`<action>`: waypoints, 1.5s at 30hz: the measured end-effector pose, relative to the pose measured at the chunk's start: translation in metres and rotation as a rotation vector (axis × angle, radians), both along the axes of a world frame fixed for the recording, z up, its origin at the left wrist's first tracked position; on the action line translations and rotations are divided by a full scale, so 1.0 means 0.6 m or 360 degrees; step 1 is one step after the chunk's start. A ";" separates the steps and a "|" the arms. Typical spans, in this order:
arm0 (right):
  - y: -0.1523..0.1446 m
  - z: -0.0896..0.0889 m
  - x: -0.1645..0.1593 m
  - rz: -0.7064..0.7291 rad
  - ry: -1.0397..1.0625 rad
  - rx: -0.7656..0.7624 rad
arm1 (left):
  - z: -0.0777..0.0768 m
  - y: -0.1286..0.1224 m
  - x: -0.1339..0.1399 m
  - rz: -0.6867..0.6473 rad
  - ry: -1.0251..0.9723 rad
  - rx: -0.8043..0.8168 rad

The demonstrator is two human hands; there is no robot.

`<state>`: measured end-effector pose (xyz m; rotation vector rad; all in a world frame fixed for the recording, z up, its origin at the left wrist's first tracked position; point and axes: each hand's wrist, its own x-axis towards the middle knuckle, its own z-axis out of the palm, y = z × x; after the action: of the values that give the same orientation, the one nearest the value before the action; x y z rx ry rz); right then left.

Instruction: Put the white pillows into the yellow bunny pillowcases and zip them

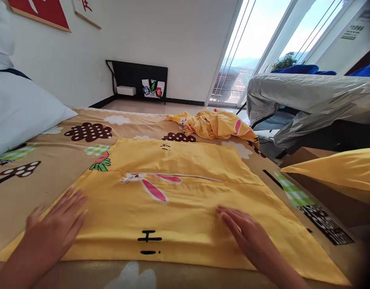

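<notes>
A yellow pillowcase (185, 212) lies spread flat on the bed, printed with a rabbit, a carrot and black lettering. Across its middle runs a seam with a pale zip-like strip (199, 177). My left hand (57, 224) rests palm down over the pillowcase's left edge, fingers spread and holding nothing. On the right half of the cloth is my right hand (247, 230), turned partly on its side. Its fingers are stretched out close together, slightly blurred, with nothing seen in them.
Patterned bedding (61, 160) covers the bed. A crumpled yellow cloth (217, 124) lies at the far edge, and a white pillow (19, 108) at left. More yellow fabric (344, 170) sits on the right, near a cardboard box (311, 154) and plastic-wrapped furniture (311, 94).
</notes>
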<state>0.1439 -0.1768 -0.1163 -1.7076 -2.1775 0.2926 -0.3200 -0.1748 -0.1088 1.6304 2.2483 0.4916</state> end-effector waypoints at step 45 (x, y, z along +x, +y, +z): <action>0.358 -0.019 0.143 -0.0598 -0.0443 -0.0392 | -0.050 0.426 -0.036 -0.0264 0.0534 -0.0059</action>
<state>0.2295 0.0380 -0.1278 -2.3748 -2.0053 0.2408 -0.3414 0.0809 -0.1388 1.9823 2.3007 0.1407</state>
